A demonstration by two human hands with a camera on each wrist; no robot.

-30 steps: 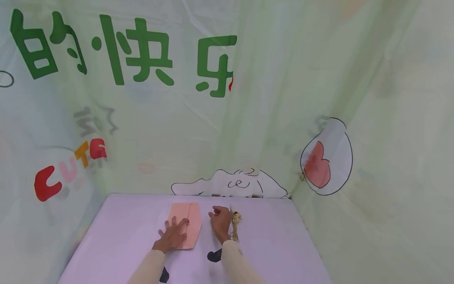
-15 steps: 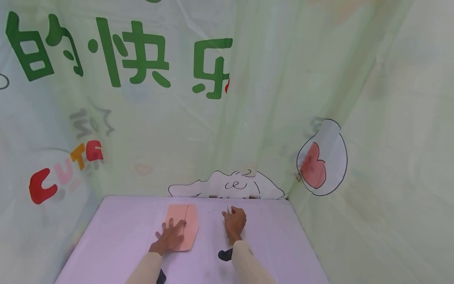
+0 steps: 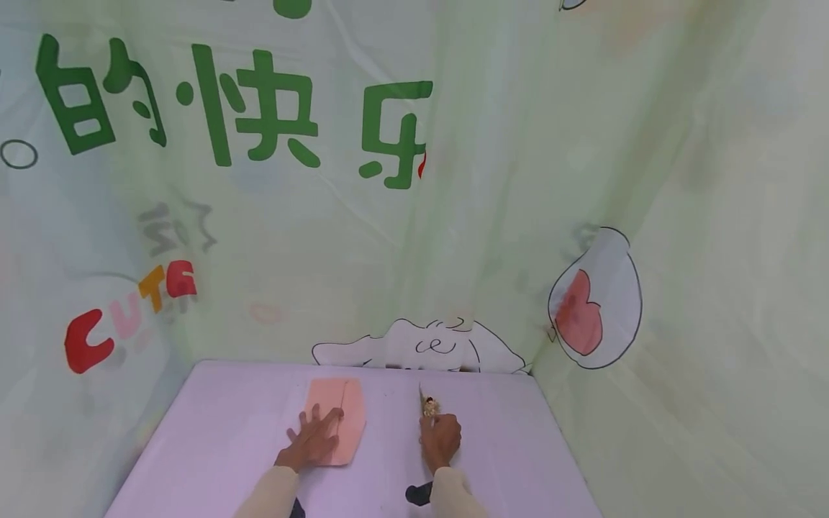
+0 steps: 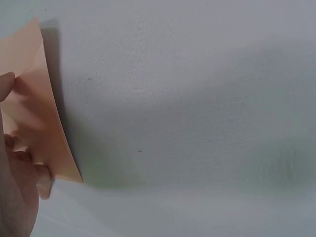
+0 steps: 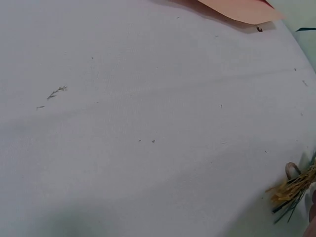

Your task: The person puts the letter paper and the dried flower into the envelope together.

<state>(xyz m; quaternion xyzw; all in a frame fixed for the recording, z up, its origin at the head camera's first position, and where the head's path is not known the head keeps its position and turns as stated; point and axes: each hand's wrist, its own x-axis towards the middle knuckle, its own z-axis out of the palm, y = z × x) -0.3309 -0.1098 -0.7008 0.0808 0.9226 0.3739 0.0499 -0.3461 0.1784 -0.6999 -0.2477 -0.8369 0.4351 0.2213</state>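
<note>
A folded pink paper piece, like an envelope (image 3: pixel 352 421), lies on the table with a seam down its length. My left hand (image 3: pixel 312 439) rests on its left part with the fingers spread; the left wrist view shows the paper's edge (image 4: pixel 57 123) bowed up slightly from the surface. My right hand (image 3: pixel 442 439) pinches a small bunch of dried flowers (image 3: pixel 430 407), its pale heads pointing toward the far edge. In the right wrist view the cut stems of the dried flowers (image 5: pixel 291 192) stick out between thumb and fingers; the heads are out of that view.
The lilac table (image 3: pixel 512 446) carries small dry crumbs and a broken sprig (image 5: pixel 57 92). A pale printed curtain (image 3: pixel 363 252) encloses the back and both sides. A black strap piece (image 3: pixel 419 493) shows by the right wrist.
My right hand has moved right and then toward me along the dried flowers, from beside them to gripping their stems. The left hand has stayed on the pink paper.
</note>
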